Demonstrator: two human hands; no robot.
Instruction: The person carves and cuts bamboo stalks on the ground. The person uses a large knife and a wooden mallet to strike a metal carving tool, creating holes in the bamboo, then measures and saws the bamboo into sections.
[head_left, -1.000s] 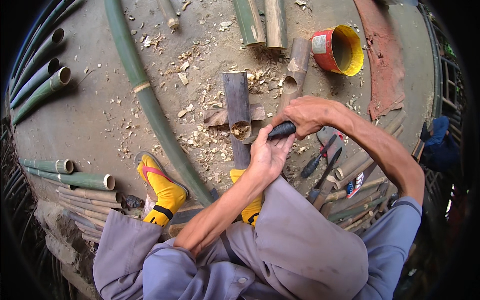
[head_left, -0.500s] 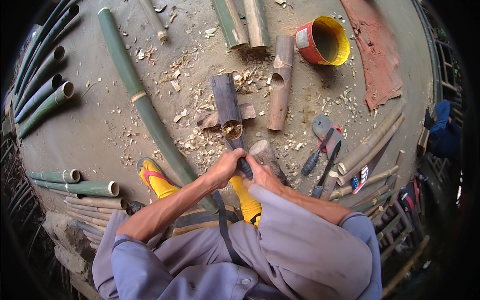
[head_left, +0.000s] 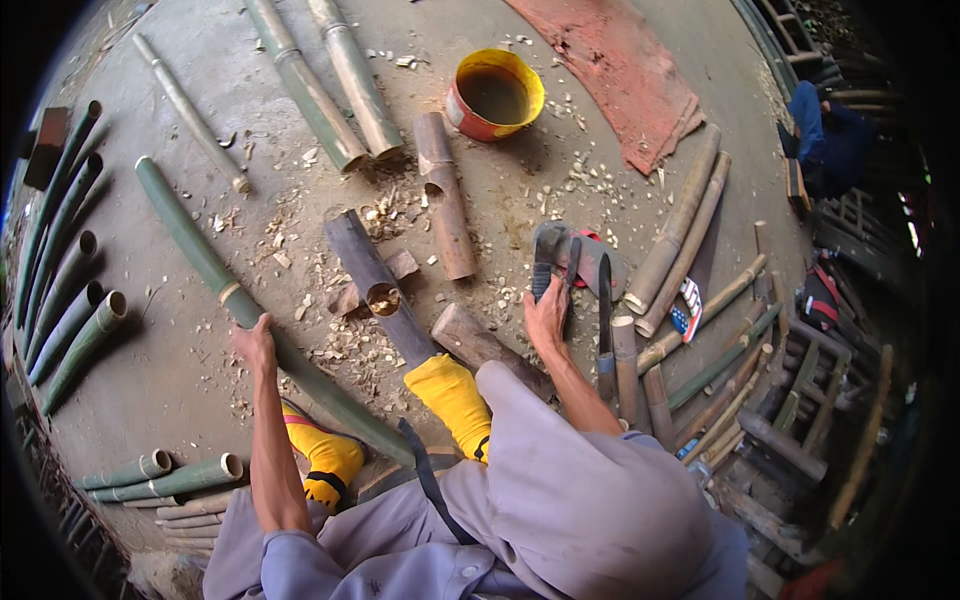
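My left hand [head_left: 255, 345] is closed on the left side of a long green bamboo pole [head_left: 205, 245], just below its pale node ring. The pole lies on the ground and slants down toward my legs. My right hand [head_left: 546, 318] is low beside a grey sandal [head_left: 606, 262], its fingers round the black ribbed handle [head_left: 541, 279] of a tool whose blade I cannot make out. A dark bamboo piece [head_left: 358, 249] with shavings in its cut opening rests across a small wood block [head_left: 401, 264], its near end at my yellow-socked foot [head_left: 450, 398].
A long dark knife [head_left: 605, 310] lies right of my right hand. Ahead are a brown bamboo piece [head_left: 452, 225] with a notch and a red-yellow bucket [head_left: 497, 92] of murky liquid. A log [head_left: 485, 340] lies between my hands. Bamboo lengths flank both sides; wood chips litter the ground.
Both hands have left the dark bamboo piece and parted. My left went left and took hold of the green pole; my right carried the ribbed-handled tool right, to the sandal. The view has turned.
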